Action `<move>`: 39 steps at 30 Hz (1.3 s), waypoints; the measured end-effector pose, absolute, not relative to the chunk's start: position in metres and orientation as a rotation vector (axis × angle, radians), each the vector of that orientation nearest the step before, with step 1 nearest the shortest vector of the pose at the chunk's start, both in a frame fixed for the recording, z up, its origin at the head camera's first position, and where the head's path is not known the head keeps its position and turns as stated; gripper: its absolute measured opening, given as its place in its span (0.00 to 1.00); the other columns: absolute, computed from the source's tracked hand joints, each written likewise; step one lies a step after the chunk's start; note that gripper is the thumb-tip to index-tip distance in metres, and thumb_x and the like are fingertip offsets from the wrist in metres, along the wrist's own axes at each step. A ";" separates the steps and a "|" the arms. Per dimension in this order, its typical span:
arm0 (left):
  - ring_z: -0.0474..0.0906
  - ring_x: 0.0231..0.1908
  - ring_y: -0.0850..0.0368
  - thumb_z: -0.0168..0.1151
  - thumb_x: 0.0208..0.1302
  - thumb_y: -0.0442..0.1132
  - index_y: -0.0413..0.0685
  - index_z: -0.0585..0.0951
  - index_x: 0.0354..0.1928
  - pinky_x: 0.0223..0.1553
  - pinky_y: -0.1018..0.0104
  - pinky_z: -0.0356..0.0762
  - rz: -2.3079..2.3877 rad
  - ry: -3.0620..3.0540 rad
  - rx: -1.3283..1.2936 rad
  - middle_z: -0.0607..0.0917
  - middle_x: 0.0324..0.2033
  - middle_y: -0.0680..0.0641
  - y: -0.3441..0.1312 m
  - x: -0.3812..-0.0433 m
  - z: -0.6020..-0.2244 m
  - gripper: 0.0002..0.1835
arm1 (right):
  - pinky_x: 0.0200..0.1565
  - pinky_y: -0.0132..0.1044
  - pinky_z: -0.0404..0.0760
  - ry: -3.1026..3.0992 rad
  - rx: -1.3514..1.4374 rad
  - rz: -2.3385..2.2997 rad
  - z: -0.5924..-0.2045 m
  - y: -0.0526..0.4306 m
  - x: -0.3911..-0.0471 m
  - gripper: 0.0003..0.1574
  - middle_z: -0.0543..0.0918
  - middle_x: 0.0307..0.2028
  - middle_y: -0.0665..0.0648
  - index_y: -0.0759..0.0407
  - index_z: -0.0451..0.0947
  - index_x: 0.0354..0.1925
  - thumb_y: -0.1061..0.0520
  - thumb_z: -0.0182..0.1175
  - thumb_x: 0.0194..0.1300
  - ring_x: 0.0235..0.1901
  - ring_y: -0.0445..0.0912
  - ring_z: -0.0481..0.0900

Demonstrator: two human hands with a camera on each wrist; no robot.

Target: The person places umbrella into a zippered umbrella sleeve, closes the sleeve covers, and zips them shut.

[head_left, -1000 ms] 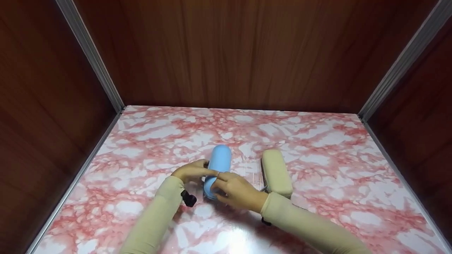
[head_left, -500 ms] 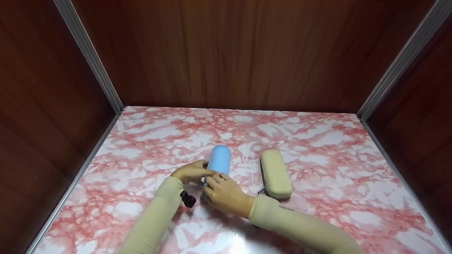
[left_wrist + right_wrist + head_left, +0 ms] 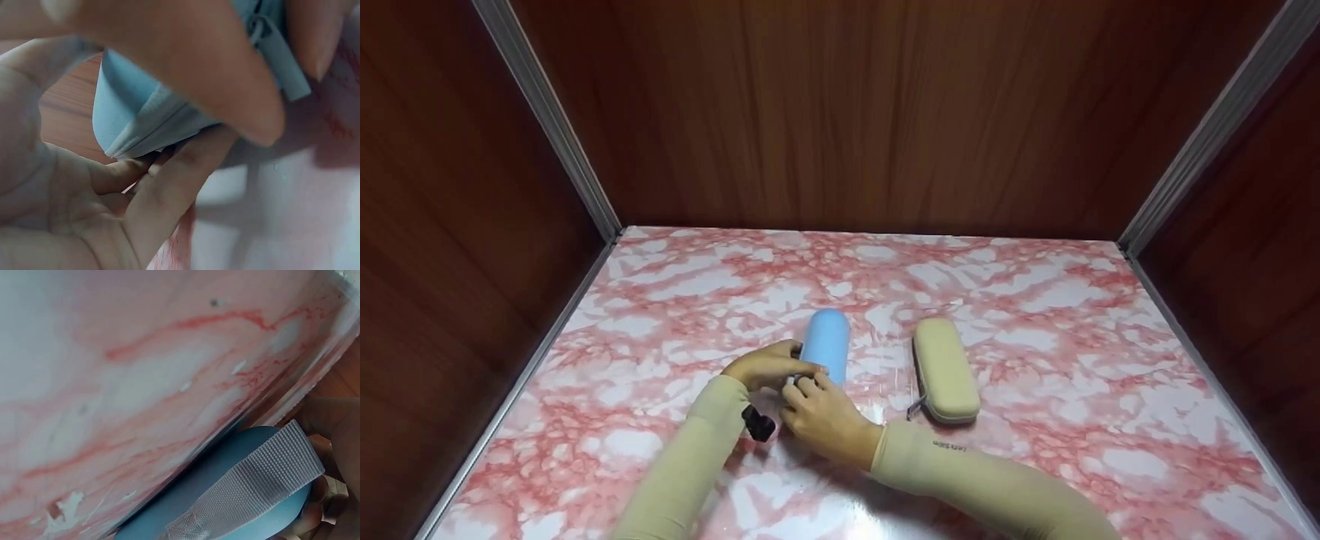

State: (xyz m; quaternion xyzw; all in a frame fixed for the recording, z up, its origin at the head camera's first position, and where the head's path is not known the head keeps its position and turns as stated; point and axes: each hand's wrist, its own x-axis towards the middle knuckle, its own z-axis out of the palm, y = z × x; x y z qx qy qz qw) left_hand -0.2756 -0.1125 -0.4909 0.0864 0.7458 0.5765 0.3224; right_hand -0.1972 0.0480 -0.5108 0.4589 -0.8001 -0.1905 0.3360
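Observation:
A light blue zip case [image 3: 825, 337] with a rounded far end lies on the table. My left hand [image 3: 769, 367] grips it from the left, thumb across its top. In the left wrist view, left fingers [image 3: 169, 180] reach under the case's grey zip edge. My right hand [image 3: 825, 420] has its fingers bent at the case's near end, close to the left thumb. Between right-hand fingers in the left wrist view hangs a bluish zip pull tab [image 3: 287, 64]. A grey webbing strap [image 3: 253, 484] crosses the blue case in the right wrist view. Much of the near end is hidden.
A beige zip case [image 3: 947, 371] lies to the right, with a dark zip pull [image 3: 915, 407] at its near left side. The table [image 3: 1072, 337] has a red and white marbled top. Dark wood panels [image 3: 870, 112] stand behind it and at both sides.
The right hand has moved left and slightly nearer along the near end of the blue case, covering more of it. The left hand and both cases stay about where they were.

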 end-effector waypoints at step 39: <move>0.77 0.54 0.41 0.73 0.56 0.48 0.37 0.64 0.68 0.54 0.49 0.77 1.517 2.041 0.187 0.75 0.58 0.36 -0.108 -0.271 -0.489 0.43 | 0.39 0.34 0.75 -1.943 1.334 -0.402 -0.506 0.062 -0.193 0.04 0.78 0.34 0.47 0.45 0.87 0.33 0.53 0.67 0.56 0.36 0.42 0.77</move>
